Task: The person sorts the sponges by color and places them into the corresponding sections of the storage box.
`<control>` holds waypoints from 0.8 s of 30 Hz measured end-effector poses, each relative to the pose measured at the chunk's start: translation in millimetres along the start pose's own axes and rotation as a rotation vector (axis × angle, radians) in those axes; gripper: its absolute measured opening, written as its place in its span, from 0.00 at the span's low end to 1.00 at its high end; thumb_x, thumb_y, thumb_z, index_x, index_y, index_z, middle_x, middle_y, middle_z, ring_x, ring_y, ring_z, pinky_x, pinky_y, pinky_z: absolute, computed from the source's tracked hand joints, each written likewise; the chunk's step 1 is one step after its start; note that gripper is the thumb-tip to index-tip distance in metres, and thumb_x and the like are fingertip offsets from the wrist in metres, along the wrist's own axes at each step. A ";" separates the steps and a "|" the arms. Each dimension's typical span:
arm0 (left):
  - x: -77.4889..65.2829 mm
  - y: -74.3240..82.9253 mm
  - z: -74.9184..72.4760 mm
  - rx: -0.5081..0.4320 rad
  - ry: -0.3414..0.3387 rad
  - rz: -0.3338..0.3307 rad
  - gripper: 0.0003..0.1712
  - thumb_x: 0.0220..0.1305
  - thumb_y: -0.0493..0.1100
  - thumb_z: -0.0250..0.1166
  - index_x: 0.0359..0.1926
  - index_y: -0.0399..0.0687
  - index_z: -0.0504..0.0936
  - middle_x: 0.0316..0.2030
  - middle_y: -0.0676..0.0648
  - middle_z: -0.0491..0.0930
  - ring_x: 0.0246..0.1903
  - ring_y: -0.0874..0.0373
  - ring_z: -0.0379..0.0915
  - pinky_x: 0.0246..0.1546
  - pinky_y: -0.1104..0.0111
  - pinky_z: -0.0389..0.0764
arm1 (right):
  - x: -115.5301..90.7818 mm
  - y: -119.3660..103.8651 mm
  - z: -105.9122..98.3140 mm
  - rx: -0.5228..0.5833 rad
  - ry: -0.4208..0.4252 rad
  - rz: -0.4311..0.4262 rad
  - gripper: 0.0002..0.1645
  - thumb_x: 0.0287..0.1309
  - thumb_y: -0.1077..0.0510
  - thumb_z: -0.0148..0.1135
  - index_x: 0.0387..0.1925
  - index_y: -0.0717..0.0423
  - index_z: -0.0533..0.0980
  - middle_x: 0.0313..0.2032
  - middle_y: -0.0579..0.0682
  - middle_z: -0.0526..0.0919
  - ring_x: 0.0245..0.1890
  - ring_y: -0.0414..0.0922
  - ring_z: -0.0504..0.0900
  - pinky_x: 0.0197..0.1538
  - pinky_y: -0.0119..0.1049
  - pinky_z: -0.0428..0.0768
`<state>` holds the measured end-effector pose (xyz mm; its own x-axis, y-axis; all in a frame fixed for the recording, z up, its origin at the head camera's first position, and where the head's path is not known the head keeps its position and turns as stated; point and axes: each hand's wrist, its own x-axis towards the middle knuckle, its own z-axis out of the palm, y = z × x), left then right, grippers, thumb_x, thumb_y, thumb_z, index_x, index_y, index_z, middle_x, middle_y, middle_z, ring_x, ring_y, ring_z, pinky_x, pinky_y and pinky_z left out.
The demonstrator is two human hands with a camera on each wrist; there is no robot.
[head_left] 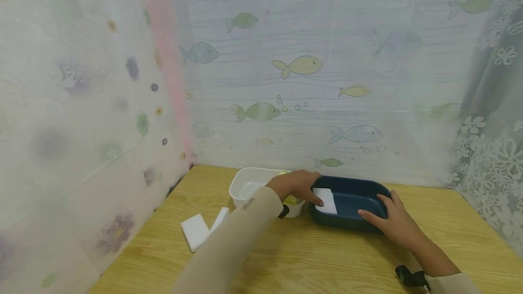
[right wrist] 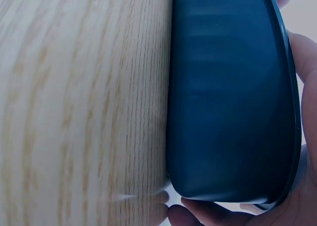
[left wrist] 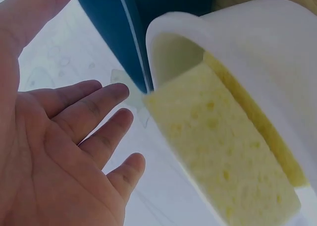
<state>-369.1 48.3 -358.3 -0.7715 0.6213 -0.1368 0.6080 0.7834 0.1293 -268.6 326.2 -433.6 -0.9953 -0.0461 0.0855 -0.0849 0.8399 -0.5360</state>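
Left hand (left wrist: 59,141), spread and empty, seems done placing the white sponge (head_left: 328,201) in the blue tub (head_left: 343,222) right hand (head_left: 395,222) holds; next, lift away.

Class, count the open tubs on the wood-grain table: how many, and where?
2: the white tub on the left, and the dark-blue tub beside it on the right, its right end held by the right hand. No other tub appears hidden.

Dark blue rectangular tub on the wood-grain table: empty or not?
Not empty: in the head view, at least one white rectangular block shows inside the left end of the blue tub, with bare floor beside it.
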 end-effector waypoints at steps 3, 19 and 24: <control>-7.2 -6.2 -3.4 -0.025 0.005 0.018 0.55 0.48 0.71 0.67 0.72 0.60 0.55 0.68 0.58 0.61 0.67 0.60 0.57 0.64 0.63 0.64 | 0.7 -0.8 0.2 0.002 -0.005 0.003 0.61 0.56 0.26 0.51 0.71 0.68 0.48 0.69 0.73 0.26 0.63 0.79 0.48 0.50 0.75 0.60; -58.9 -58.7 -14.0 -0.194 0.125 0.099 0.56 0.50 0.74 0.62 0.74 0.58 0.53 0.70 0.56 0.58 0.69 0.58 0.54 0.66 0.60 0.62 | 0.8 0.9 0.2 0.005 -0.013 -0.015 0.59 0.58 0.27 0.51 0.71 0.68 0.47 0.69 0.73 0.24 0.63 0.79 0.47 0.50 0.75 0.60; -82.7 -70.4 -18.3 -0.180 0.169 0.099 0.54 0.51 0.74 0.61 0.73 0.58 0.53 0.70 0.56 0.58 0.69 0.58 0.53 0.66 0.59 0.61 | -0.4 1.3 -1.1 0.004 -0.018 -0.014 0.60 0.58 0.27 0.51 0.71 0.68 0.47 0.69 0.73 0.23 0.63 0.79 0.47 0.50 0.75 0.60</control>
<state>-351.5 -58.6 -338.1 -0.7394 0.6714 0.0495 0.6507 0.6938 0.3085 -268.3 327.9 -433.4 -0.9946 -0.0675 0.0784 -0.0993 0.8367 -0.5386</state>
